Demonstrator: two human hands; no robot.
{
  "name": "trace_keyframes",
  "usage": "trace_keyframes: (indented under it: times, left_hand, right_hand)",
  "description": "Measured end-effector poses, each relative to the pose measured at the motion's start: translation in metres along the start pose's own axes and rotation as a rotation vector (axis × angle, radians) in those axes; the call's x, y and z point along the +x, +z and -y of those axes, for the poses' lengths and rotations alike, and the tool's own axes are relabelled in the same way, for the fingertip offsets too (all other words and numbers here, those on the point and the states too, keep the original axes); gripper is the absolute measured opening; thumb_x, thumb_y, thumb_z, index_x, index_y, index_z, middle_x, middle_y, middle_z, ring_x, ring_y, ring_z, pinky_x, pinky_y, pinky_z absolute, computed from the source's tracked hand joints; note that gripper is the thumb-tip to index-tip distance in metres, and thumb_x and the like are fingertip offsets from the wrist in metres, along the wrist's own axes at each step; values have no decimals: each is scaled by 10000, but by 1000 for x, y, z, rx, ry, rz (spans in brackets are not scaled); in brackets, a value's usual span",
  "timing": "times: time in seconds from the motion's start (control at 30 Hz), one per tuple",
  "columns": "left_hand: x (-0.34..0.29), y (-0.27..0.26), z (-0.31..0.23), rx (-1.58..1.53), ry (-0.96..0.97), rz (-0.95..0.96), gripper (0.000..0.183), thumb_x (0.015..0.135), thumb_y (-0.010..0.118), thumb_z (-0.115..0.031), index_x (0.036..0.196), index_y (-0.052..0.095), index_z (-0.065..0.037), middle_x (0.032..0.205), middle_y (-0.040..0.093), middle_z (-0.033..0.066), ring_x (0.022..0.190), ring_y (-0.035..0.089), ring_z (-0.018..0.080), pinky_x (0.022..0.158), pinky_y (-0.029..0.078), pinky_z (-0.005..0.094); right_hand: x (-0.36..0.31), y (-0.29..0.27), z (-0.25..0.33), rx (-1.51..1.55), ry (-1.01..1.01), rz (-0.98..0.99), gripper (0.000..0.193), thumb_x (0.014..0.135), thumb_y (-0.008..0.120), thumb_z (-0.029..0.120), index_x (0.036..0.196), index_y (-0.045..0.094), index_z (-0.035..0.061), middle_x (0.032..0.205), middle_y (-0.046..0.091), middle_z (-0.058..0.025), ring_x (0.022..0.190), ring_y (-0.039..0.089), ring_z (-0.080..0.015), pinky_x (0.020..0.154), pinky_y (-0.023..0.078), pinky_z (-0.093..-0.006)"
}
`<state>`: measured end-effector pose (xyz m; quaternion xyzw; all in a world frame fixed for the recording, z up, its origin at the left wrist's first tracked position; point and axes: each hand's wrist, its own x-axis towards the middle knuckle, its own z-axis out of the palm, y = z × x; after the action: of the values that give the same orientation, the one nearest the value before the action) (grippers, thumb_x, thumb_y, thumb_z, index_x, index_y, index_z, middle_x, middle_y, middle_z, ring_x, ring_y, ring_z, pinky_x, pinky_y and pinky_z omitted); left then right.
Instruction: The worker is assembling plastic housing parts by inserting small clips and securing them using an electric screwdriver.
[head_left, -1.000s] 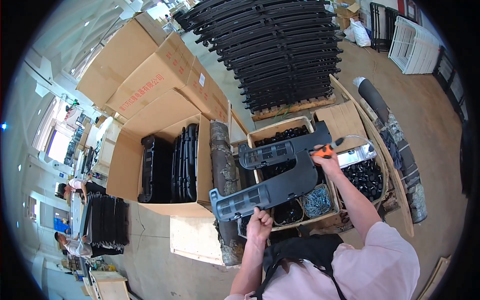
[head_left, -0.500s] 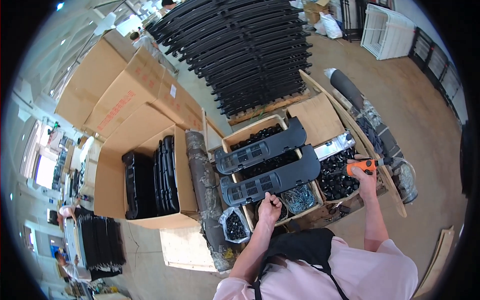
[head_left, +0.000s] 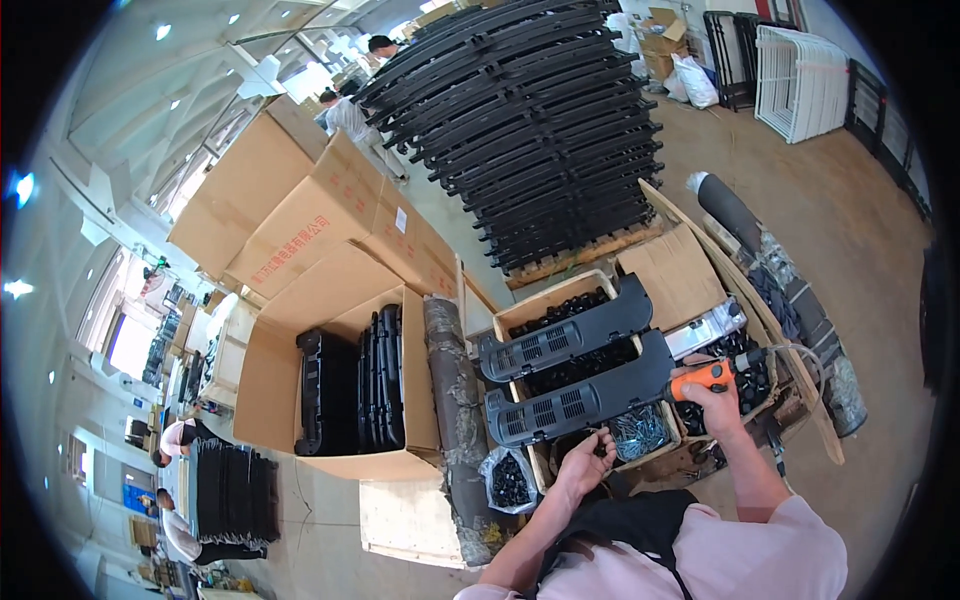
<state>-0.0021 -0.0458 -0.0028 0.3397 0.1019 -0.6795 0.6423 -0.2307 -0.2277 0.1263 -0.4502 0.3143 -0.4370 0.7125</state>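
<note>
My right hand [head_left: 714,408] is wrapped round an orange power screwdriver [head_left: 703,381], which has a hose at its back end. The driver's front is close to the right end of a long black plastic panel [head_left: 628,391] with slotted vents. A second, similar panel [head_left: 612,312] lies just beyond it, both across the top of a wooden parts box. My left hand [head_left: 585,467] is closed, fingertips pinched, just off the nearer panel's front edge. Whatever it pinches is too small to make out. Beside it is a compartment of silvery screws [head_left: 643,435].
Small black parts [head_left: 510,482] fill a plastic bag at the left. A wrapped roll [head_left: 455,400] separates the box from a carton [head_left: 270,400] of black panels. Behind stands a tall stack of black frames [head_left: 560,150]. A wooden board [head_left: 800,385] edges the right side.
The view has turned, shifting the scene right and down. My right hand has brought the screwdriver left, to the nearer panel's end. My left hand has drawn back slightly from that panel's edge.
</note>
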Motion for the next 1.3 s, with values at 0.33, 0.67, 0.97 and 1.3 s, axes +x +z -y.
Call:
trace_keyframes:
  times: [0.33, 0.67, 0.97, 1.3]
  left_hand:
    - [9, 18, 10, 256, 57, 183, 280, 1113, 502, -274, 1233, 626, -54, 1030, 667, 41, 901, 656, 156, 819, 576, 318]
    - [20, 72, 12, 104, 21, -60, 243, 1082, 579, -306, 1101, 671, -81, 865, 644, -15, 739, 610, 118, 645, 537, 243]
    - [27, 66, 14, -99, 71, -105, 255, 1070, 595, -341, 1070, 645, -91, 845, 622, -17, 725, 587, 115, 636, 522, 238]
    - [20, 76, 21, -136, 27, -73, 259, 1063, 607, -343, 1146, 669, -106, 837, 582, -42, 747, 543, 109, 678, 487, 240]
  right_hand:
    - [-9, 17, -2, 1, 22, 46, 513, 806, 707, -34, 1301, 574, -11, 1150, 726, -183, 1065, 695, -249, 1002, 542, -406]
    - [-23, 13, -18, -20, -58, 54, 527, 827, 719, -25, 1321, 539, 10, 1196, 695, -167, 1118, 672, -245, 1024, 534, -403]
    - [-25, 27, -31, -21, -18, 107, 535, 835, 728, -35, 1329, 530, 24, 1220, 687, -167, 1167, 659, -249, 1042, 528, -398]
    - [-30, 22, -25, -110, -51, 149, 537, 836, 717, -14, 1335, 520, 15, 1228, 679, -170, 1170, 653, -247, 1061, 510, -412]
